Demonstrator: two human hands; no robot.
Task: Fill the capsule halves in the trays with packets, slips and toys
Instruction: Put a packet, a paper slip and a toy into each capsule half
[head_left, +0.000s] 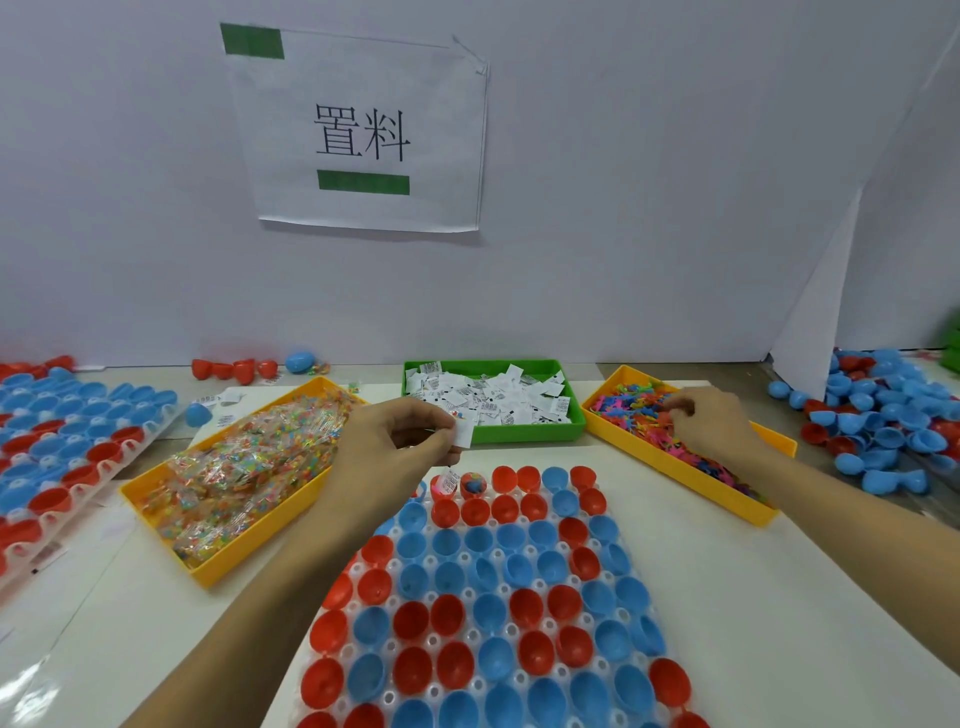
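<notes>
My left hand (400, 441) pinches a paper slip (464, 432) above the tray (498, 577); light and floppy, best held by its edge. My right hand's (711, 423) fingers curl into the toys (644, 410), soft and tangly.

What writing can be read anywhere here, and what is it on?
"置料": large black characters on the paper sign taped to the wall.
Green bars on that sign: no legible text.
White slips in the green tray: printed marks, too small to read.
Slip held by the left hand: unreadable.
</notes>
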